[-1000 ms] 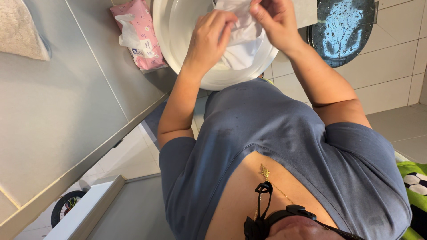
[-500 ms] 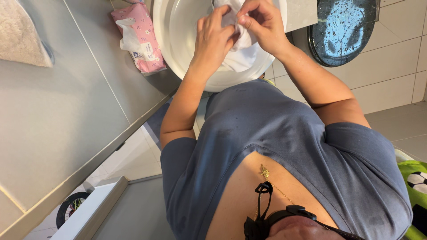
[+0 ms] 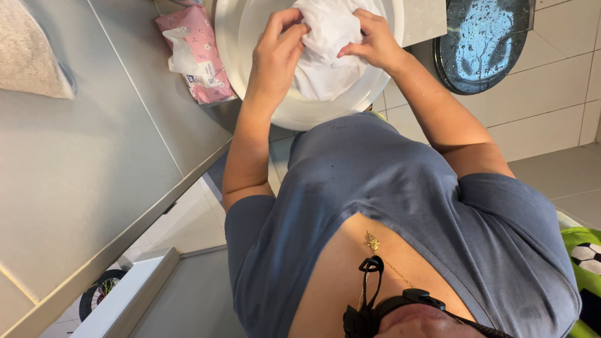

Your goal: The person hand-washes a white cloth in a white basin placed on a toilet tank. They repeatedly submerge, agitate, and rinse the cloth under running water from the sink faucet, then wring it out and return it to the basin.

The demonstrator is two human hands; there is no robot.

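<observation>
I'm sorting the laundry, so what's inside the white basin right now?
A white cloth fills the white basin, bunched up and gripped by the left hand and right hand. Whether water or anything else lies under it is hidden by the cloth.

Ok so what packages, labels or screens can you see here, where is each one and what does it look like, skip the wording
Soft pack of wipes: lies on the grey counter just beside the white basin; flat, oblong, pink with small flowers.
Label on that pack: near its lower end; small white patch with dark print.
White tissue: crumpled, poking out of the pack's top.
No signs or screens in view.
</observation>
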